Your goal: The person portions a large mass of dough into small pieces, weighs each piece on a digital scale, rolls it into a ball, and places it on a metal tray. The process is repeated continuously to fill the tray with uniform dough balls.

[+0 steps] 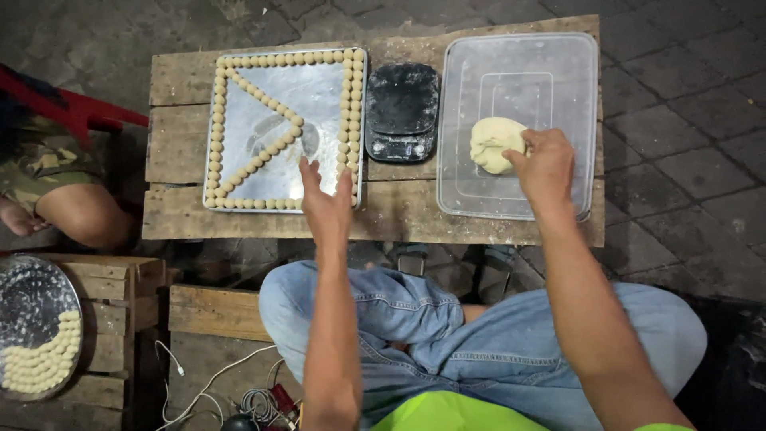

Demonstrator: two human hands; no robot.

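Right hand (545, 164), right of centre in the frame: fingers closed on the edge of the dough lump (495, 144), pinching it. The dough lies on the clear plastic lid (558, 72), which covers the right part of the wooden table (399, 215).

Left hand (327, 203), at centre: open, fingers extended and slightly spread, holding nothing, at the lower right corner of the metal tray (319, 88). Whether the fingertips touch the tray cannot be told.

Tray, upper left of centre: rectangular, with small dough balls (217, 120) set in single rows along all four edges and in two diagonal lines meeting in a point near its middle. The rest of its surface is bare metal.

Scale (401, 112), between tray and lid: black, flour-dusted, just beside both.

Lower centre: the person's crossed legs in blue jeans (447, 335).

Left edge: another person's knee (84, 215) beside the table, and a red stool (64, 108) above it.

Lower left corner: a round tray (32, 295) on a wooden crate (120, 319), with more dough balls in curved rows along its lower rim. White cables (207, 383) lie on the ground at bottom.
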